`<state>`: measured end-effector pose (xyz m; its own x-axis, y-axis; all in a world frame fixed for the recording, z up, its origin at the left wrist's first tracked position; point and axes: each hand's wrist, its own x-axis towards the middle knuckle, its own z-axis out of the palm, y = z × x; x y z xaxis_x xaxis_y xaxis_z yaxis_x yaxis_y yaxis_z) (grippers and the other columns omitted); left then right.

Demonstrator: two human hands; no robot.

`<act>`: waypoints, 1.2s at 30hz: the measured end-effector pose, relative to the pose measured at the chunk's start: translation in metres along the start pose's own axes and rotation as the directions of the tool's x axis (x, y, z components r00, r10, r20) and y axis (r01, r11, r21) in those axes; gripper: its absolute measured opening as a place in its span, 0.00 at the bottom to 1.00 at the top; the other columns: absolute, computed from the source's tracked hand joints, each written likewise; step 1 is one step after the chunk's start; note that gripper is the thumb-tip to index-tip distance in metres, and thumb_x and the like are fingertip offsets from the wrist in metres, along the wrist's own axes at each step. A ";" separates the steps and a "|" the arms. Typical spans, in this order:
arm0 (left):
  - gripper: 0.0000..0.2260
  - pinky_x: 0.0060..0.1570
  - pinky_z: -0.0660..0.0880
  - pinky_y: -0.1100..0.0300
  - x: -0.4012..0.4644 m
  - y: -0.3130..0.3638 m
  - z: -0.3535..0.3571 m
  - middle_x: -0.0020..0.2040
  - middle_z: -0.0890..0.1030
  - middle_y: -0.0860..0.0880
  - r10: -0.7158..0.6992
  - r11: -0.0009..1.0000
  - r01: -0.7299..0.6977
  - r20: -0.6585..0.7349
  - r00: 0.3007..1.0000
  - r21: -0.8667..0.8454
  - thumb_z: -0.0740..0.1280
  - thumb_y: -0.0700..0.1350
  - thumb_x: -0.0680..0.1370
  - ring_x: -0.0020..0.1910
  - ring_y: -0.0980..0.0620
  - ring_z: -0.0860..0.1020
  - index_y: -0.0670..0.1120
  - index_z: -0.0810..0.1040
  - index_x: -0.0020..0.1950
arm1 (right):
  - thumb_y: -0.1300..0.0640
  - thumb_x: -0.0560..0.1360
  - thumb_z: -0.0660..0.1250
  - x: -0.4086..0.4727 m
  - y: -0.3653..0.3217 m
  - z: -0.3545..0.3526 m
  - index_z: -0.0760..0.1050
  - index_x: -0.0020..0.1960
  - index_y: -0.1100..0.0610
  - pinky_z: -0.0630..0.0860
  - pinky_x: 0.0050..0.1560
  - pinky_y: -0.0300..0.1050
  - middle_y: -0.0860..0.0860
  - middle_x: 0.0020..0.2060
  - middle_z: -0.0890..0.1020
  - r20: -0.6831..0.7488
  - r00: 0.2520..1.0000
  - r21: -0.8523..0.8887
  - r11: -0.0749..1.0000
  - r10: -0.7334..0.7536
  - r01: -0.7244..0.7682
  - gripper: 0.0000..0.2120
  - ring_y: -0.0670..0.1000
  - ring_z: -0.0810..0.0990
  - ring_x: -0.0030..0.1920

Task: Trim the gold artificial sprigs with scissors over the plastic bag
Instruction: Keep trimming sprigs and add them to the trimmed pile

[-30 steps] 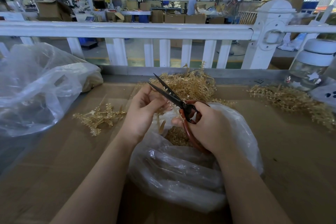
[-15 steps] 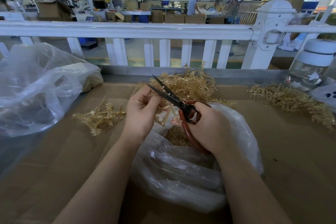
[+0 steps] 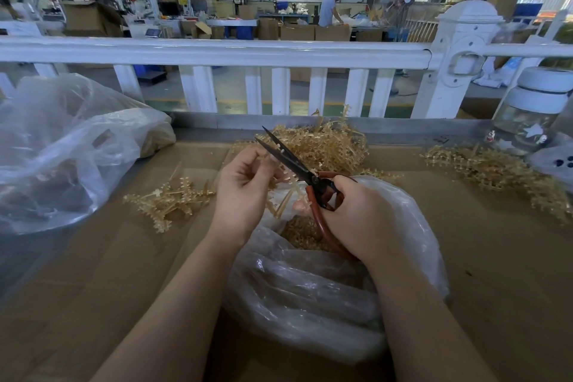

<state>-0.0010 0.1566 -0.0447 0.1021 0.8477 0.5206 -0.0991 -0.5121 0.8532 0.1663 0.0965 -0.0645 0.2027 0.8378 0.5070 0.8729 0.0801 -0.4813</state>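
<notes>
Brown cardboard (image 3: 483,257) covers the workbench, which stands behind a white railing (image 3: 217,51) with a busy workshop floor beyond. At the middle, the left hand (image 3: 245,192) curls its fingers round a gold sprig (image 3: 283,206), pinching it near the top so the stems dangle over the mouth of the plastic bag (image 3: 310,298). The right hand (image 3: 361,220) grips the red loops of the scissors (image 3: 290,161), whose dark blades stand slightly parted and point up and away, crossing just beside the left fingertips. Gold clippings already lie inside the bag below. Outward from there, a small cluster of sprigs (image 3: 169,200) lies to the left on the cardboard, a larger heap (image 3: 328,146) sits just behind the hands, and another pile (image 3: 499,169) spreads to the right near a glass jar (image 3: 527,115); a second, crumpled clear bag (image 3: 62,149) fills the far left. The likely trouble is the blades closing on a fingertip, since the pinch sits so close to the cutting edge; a snipped piece could also spring past the bag's rim onto the cardboard if the sprig drifts off the opening. Compared with a second ago, the scissors have barely shifted, while the left hand has reworked its hold and more of the stems now hang in view beneath it.
</notes>
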 end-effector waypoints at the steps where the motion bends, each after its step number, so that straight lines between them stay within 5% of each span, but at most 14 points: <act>1: 0.08 0.40 0.75 0.67 0.000 0.000 0.000 0.35 0.81 0.52 0.002 1.000 -0.002 0.007 1.000 0.008 0.65 0.38 0.81 0.36 0.56 0.79 0.47 0.81 0.45 | 0.27 0.72 0.63 0.000 0.001 0.000 0.72 0.40 0.42 0.63 0.29 0.29 0.37 0.29 0.74 0.001 1.000 -0.017 1.000 -0.007 0.007 0.19 0.37 0.73 0.31; 4: 0.08 0.40 0.75 0.67 -0.002 0.003 -0.001 0.35 0.81 0.52 0.017 1.000 -0.018 0.046 0.999 0.024 0.65 0.38 0.81 0.37 0.57 0.79 0.47 0.81 0.47 | 0.30 0.75 0.65 0.000 0.003 0.001 0.76 0.46 0.45 0.67 0.31 0.31 0.39 0.31 0.77 -0.017 1.000 -0.018 1.000 -0.017 0.016 0.18 0.38 0.75 0.33; 10: 0.08 0.41 0.75 0.69 -0.004 0.005 0.002 0.36 0.81 0.53 0.011 0.999 -0.014 0.078 0.997 0.040 0.65 0.37 0.81 0.37 0.59 0.79 0.48 0.82 0.47 | 0.31 0.73 0.61 0.000 0.001 0.001 0.75 0.42 0.48 0.75 0.32 0.39 0.43 0.30 0.78 -0.048 0.999 -0.015 1.000 -0.021 0.021 0.20 0.42 0.76 0.31; 16: 0.07 0.44 0.76 0.66 -0.003 0.004 0.003 0.40 0.82 0.47 -0.034 0.999 0.035 0.085 0.996 -0.005 0.64 0.35 0.81 0.40 0.57 0.79 0.41 0.82 0.50 | 0.30 0.73 0.59 0.000 0.002 0.001 0.73 0.38 0.48 0.68 0.27 0.33 0.43 0.25 0.74 -0.069 0.997 -0.002 0.999 -0.034 0.034 0.21 0.42 0.73 0.27; 19: 0.07 0.46 0.76 0.64 -0.002 0.004 0.003 0.43 0.81 0.41 -0.058 0.997 0.063 0.092 0.994 -0.050 0.64 0.35 0.81 0.42 0.54 0.79 0.36 0.81 0.50 | 0.29 0.72 0.55 -0.001 0.000 0.002 0.67 0.35 0.44 0.70 0.34 0.29 0.41 0.24 0.70 -0.100 0.994 0.030 0.998 -0.048 0.051 0.20 0.39 0.76 0.33; 25: 0.07 0.46 0.75 0.63 -0.002 0.004 0.003 0.40 0.79 0.44 -0.074 0.991 0.085 0.108 0.991 -0.100 0.63 0.35 0.81 0.40 0.54 0.77 0.32 0.78 0.48 | 0.28 0.69 0.55 0.000 0.002 0.005 0.68 0.33 0.46 0.67 0.26 0.33 0.42 0.24 0.73 -0.063 0.998 0.100 0.995 -0.020 0.026 0.23 0.41 0.77 0.32; 29: 0.07 0.44 0.75 0.64 -0.002 0.005 0.002 0.37 0.79 0.47 -0.071 0.994 0.079 0.105 0.992 -0.074 0.62 0.34 0.81 0.38 0.54 0.77 0.33 0.78 0.46 | 0.26 0.69 0.54 0.000 0.002 0.004 0.70 0.34 0.47 0.65 0.27 0.32 0.42 0.25 0.75 -0.062 0.998 0.068 0.998 -0.011 0.015 0.25 0.41 0.75 0.28; 36: 0.08 0.43 0.74 0.63 -0.003 0.007 0.001 0.36 0.80 0.50 -0.059 0.997 0.050 0.164 0.985 0.059 0.63 0.36 0.81 0.38 0.56 0.77 0.35 0.80 0.47 | 0.22 0.67 0.62 0.000 0.000 0.000 0.73 0.43 0.43 0.64 0.31 0.28 0.37 0.32 0.76 -0.006 1.000 0.028 0.999 -0.018 0.018 0.24 0.36 0.74 0.34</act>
<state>-0.0014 0.1504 -0.0403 0.2684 0.8421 0.4678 -0.0351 -0.4767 0.8783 0.1669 0.0964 -0.0645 0.1901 0.8327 0.5201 0.8634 0.1103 -0.4923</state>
